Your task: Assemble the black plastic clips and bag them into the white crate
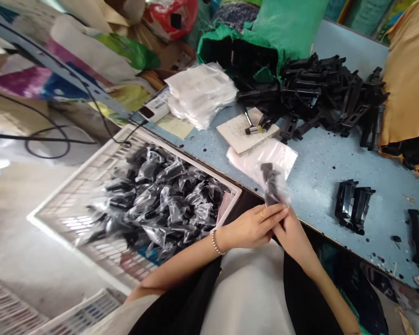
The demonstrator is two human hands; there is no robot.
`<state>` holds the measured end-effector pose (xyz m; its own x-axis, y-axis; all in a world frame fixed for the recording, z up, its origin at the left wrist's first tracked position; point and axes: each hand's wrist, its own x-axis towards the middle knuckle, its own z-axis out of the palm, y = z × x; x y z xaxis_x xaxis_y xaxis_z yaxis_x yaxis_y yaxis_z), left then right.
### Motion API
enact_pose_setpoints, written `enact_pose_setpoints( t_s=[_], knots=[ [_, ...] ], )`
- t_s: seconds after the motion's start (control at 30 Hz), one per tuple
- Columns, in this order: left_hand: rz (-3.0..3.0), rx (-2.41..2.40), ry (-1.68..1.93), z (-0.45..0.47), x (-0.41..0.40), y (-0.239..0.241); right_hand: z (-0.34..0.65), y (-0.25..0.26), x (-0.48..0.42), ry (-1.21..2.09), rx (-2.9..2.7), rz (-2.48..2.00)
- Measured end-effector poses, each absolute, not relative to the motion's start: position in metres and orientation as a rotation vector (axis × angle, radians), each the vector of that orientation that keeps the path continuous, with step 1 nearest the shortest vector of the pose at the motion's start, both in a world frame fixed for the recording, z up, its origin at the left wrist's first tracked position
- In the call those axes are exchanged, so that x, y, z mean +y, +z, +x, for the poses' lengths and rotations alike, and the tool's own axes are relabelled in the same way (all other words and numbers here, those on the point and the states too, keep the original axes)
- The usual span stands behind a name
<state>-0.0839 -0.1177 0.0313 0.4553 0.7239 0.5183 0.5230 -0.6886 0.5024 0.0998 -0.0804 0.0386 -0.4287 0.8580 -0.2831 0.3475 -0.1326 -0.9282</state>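
My left hand and my right hand come together at the table's front edge. Between them is a black plastic part in a clear bag, slightly blurred, its upper end pointing away from me. The fingers of both hands close round its lower end, which they hide. Just beyond lies a flat stack of clear bags, partly under a pale board. On that board rests a small hammer-like tool. Two black parts stand side by side on the table to the right.
To my left, a white plastic crate holds many bagged black parts. A heap of loose black parts covers the back of the blue table, beside a green sack. A thick pile of clear bags and a cable lie back left.
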Motion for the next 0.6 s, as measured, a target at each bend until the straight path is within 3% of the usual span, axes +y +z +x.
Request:
enact_pose_setpoints(
  t_s=[0.17,0.3,0.47,0.6],
  knots=[
    [2.364,1.308,1.038,-0.136,-0.147,0.064,0.108,0.05,-0.085,1.962,-1.933,-0.834],
    [2.341,1.696,0.761,-0.22,-0.166,0.063,0.117,0.041,-0.077,1.91,-1.734,-1.031],
    [2.17,2.238,0.371,-0.324,-0.153,-0.019,0.131,0.04,-0.07,1.736,-1.688,-1.273],
    [1.928,2.134,0.16,-0.34,-0.118,-0.081,0.167,0.046,-0.05,1.173,-1.981,-1.467]
  ],
)
